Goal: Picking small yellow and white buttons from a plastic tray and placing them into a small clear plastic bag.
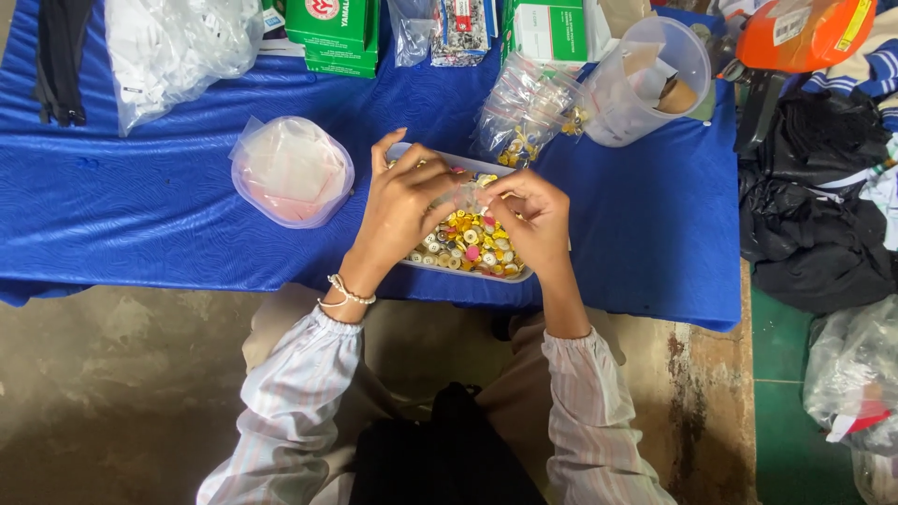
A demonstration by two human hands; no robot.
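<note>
A shallow white tray (517, 275) full of several small buttons (468, 245) in yellow, pink and white rests on the blue cloth near its front edge. Both hands hover over it. My left hand (402, 201) and my right hand (531, 217) pinch a small clear plastic bag (465, 194) between their fingertips, just above the buttons. A beaded bracelet (348, 295) sits on my left wrist.
A round lidded container (291, 170) with pink content sits left of the tray. A heap of small filled bags (524, 112) and a clear jug (645, 79) stand behind. Green boxes (332, 33) and a white bag (173, 47) lie at the back. Dark clothing (814, 206) piles at right.
</note>
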